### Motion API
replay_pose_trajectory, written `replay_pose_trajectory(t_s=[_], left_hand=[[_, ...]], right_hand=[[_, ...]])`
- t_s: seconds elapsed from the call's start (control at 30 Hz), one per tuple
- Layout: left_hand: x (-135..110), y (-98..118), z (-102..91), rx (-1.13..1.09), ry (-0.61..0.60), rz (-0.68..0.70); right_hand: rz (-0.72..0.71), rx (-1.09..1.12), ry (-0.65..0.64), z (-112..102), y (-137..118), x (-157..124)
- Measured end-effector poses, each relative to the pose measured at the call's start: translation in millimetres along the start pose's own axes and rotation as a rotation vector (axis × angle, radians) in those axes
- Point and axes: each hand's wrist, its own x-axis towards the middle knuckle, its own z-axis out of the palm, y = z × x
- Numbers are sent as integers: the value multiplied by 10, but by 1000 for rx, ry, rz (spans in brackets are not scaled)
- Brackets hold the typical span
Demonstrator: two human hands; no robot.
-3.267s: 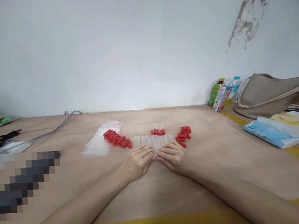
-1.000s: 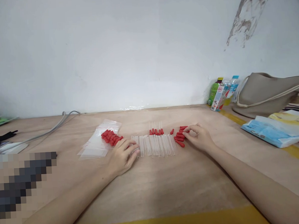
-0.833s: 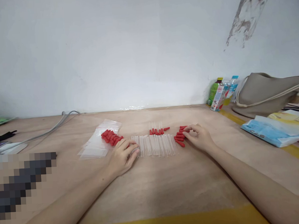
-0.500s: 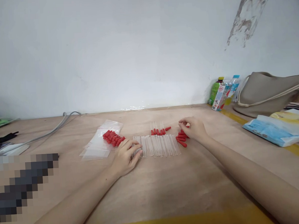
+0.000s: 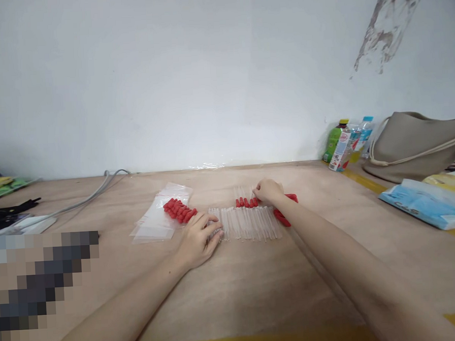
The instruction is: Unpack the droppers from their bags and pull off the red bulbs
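A row of clear plastic tubes [image 5: 249, 225] lies side by side on the wooden table [image 5: 256, 286]. My left hand [image 5: 200, 238] rests at the row's left end, fingers curled over the tubes there. My right hand [image 5: 269, 191] reaches past the row to a short line of red-capped tubes [image 5: 244, 201], fingers pinched at its right end; what they hold is hidden. Loose red caps lie in two heaps, one on the left [image 5: 180, 211] and one on the right [image 5: 286, 210], partly behind my right forearm.
Clear zip bags [image 5: 157, 220] lie left of the caps. A grey cable [image 5: 87, 195] runs along the back left. Drink bottles [image 5: 346, 144], a beige bag [image 5: 417, 143] and a blue tissue pack [image 5: 423, 206] sit at the right. A pixelated patch covers the left.
My right hand left the right heap of red caps and moved left and back to the line of capped tubes. My left hand stayed at the row's left end.
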Motion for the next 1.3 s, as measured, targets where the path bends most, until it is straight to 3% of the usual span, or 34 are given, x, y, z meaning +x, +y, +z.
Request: replay_pose_trajectory(t_s=[0.5, 0.83, 1.1, 1.3], left_hand=[[-4, 8, -1, 9, -35, -10], [3, 14, -1, 9, -38, -9], [13, 29, -14, 13, -35, -6], [-10, 5, 5, 13, -5, 10]], right_hand=[[186, 73, -203, 42, -10, 76], [196, 107, -291, 36, -45, 72], [231, 254, -298, 29, -59, 63], [69, 494, -191, -269, 78, -174]])
